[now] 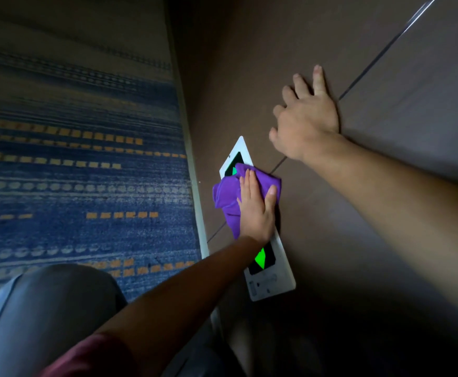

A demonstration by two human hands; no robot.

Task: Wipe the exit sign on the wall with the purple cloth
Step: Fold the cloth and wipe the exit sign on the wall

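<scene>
Low on the brown wall (331, 213), left hand (255, 210) presses purple cloth (228, 197) flat-fingered against exit sign (274, 284).

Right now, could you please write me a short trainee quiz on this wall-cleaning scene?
1. True or false: the left hand presses the purple cloth flat against the exit sign.
2. What is the right hand doing? A) holding a spray bottle B) resting with its fingers spread on the wall C) gripping the cloth
3. Fill in: the sign's visible lit markings are ____ in colour.

Key: 1 true; 2 B; 3 green.
</scene>
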